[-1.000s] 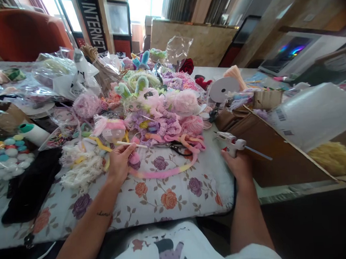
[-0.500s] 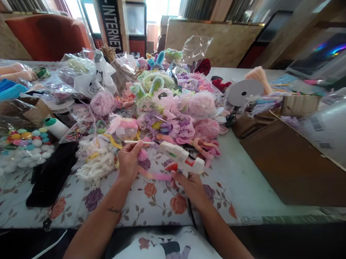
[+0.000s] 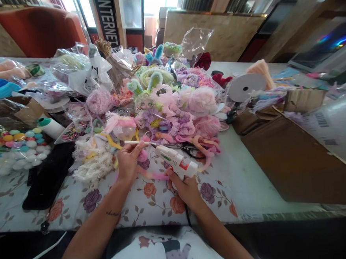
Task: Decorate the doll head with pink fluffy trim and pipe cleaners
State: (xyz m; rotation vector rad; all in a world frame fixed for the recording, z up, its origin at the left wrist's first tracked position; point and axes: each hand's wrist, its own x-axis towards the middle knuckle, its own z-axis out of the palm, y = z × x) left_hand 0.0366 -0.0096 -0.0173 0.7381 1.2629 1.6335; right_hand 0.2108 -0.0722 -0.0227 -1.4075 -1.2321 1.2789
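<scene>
My right hand is wrapped round the handle of a white hot glue gun with red parts at its rear. The gun's nozzle points left and up, close to the right end of a thin white stick. Whether the two touch I cannot tell. My left hand pinches this stick between thumb and fingers, holding it nearly level. Below the hands a fuzzy pink and yellow strip curves across the flowered cloth. Black-handled scissors lie just behind the gun.
Pink and purple yarn and trims are heaped behind my hands. White fringe yarn and a black phone-like slab lie left, near bagged beads. A cardboard box stands right, a white spool behind it.
The glue gun has shifted slightly left, its nozzle nearer the stick's end. More of the scissors shows behind it. My right thumb has moved up along the gun; the left hand keeps its pinch.
</scene>
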